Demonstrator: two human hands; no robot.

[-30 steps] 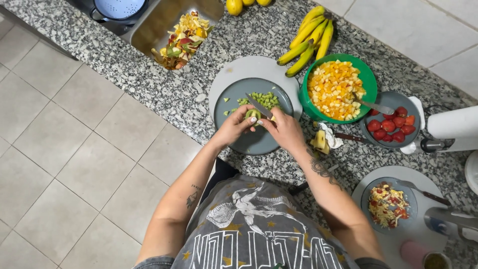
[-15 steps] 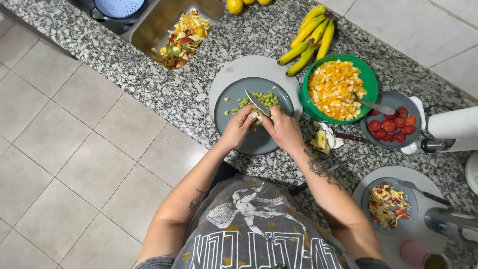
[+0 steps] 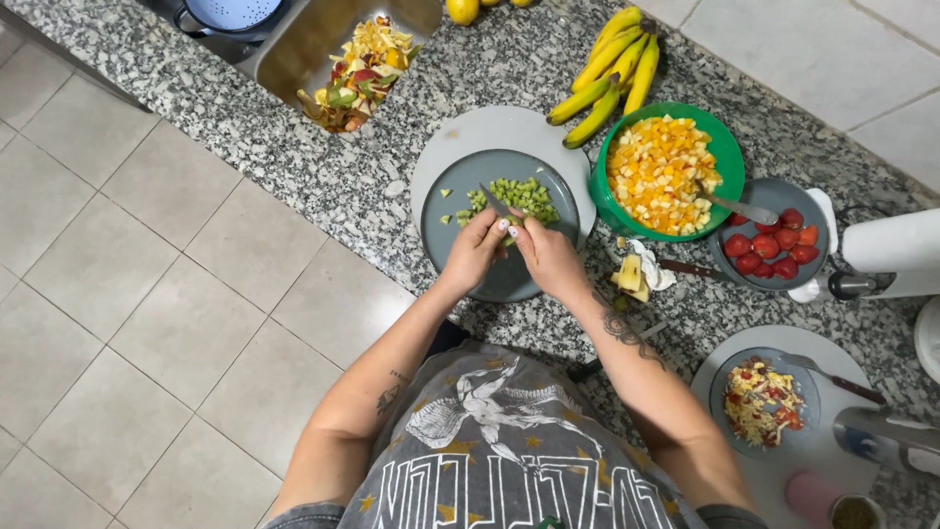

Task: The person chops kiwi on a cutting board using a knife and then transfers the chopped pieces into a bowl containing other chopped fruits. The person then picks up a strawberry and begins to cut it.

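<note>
From the head camera: the left hand (image 3: pixel 475 253) and right hand (image 3: pixel 548 257) meet fingertip to fingertip over a grey plate (image 3: pixel 452 194), pinching a green fruit piece (image 3: pixel 510 233) (mostly hidden). A knife (image 3: pixel 493 200) points to 11 o'clock; diced green bits (image 3: pixel 524 196) lie at 12.

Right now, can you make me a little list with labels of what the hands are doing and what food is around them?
left hand: over the round grey plate, fingers at a small green piece
right hand: beside the left, holding a thin knife
on plate: pile of chopped green fruit
right of plate: green bowl of orange and yellow fruit cubes
behind: bunch of yellow bananas
far right: grey bowl of red strawberries
</note>
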